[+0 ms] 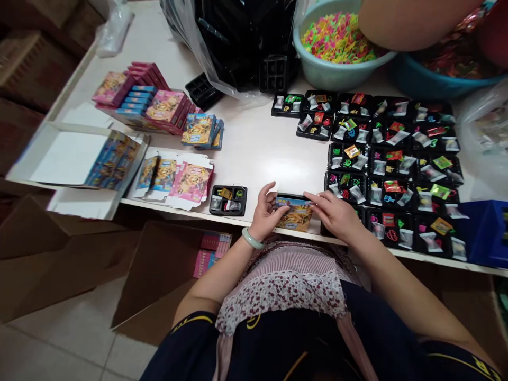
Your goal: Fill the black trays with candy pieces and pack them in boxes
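A small printed cardboard box (294, 212) with a black tray inside it sits at the table's near edge, held from both ends. My left hand (267, 211), with a pale green bangle on its wrist, grips the box's left end with curled fingers. Around the right end close the fingers of my right hand (334, 213). Just left of my left hand lies one black compartment tray (228, 200) holding small packets. Flat unfolded box sleeves (174, 179) lie further left.
Several filled black trays (392, 169) cover the table's right side. Stacked finished boxes (151, 103) and a white carton (75, 156) stand at the left. Behind are a bag of empty black trays (238, 37), a basin of coloured bands (337, 39) and a blue bin (490, 233).
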A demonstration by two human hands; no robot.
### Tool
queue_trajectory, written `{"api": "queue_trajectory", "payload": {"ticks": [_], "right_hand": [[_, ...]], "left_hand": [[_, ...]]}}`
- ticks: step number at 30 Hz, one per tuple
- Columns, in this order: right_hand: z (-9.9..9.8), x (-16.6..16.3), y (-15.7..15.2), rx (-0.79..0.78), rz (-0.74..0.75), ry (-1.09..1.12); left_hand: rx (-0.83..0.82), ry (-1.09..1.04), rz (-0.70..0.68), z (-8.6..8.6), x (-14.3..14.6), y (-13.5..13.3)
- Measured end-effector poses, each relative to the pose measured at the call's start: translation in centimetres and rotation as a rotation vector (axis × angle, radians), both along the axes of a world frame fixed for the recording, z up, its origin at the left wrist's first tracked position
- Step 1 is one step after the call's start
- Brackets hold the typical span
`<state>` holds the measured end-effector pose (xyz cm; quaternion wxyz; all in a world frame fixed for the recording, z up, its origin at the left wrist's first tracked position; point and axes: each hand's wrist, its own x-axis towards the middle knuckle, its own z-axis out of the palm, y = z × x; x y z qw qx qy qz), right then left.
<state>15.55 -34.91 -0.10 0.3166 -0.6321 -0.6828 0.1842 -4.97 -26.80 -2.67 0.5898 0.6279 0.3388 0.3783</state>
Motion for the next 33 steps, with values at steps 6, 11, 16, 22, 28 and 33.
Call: {"api": "queue_trajectory", "payload": {"ticks": [6,11,16,22,28,33], "right_hand": [[-1.7,-1.1,-0.4,0.097,-0.197,0.381],[-2.0,-1.8,0.8,0.096,-0.267,0.479],[-1.4,-1.7,1.2,0.050,-0.241,0.636],[-0.4,-2.5,0.3,0.072,-0.113,0.416],[-0.5,-2.0,0.4,0.204,-0.092,0.403],[0.1,-1.7,0.2,0.214,0.060,0.307]], "left_hand": [[0.299,0.135,-0.053,1.1,-0.5,1.4],[0.199,0.156,-0.033,2.0,0.4,3.2],[0.084,0.063,-0.117,2.3,0.1,3.9],[0.205,0.063,-0.260,3.2,-0.8,3.4],[0.293,-0.023,-0.217,3.0,-0.9,3.9],[0.532,0.026,-0.384,3.3,-2.0,4.4]]}}
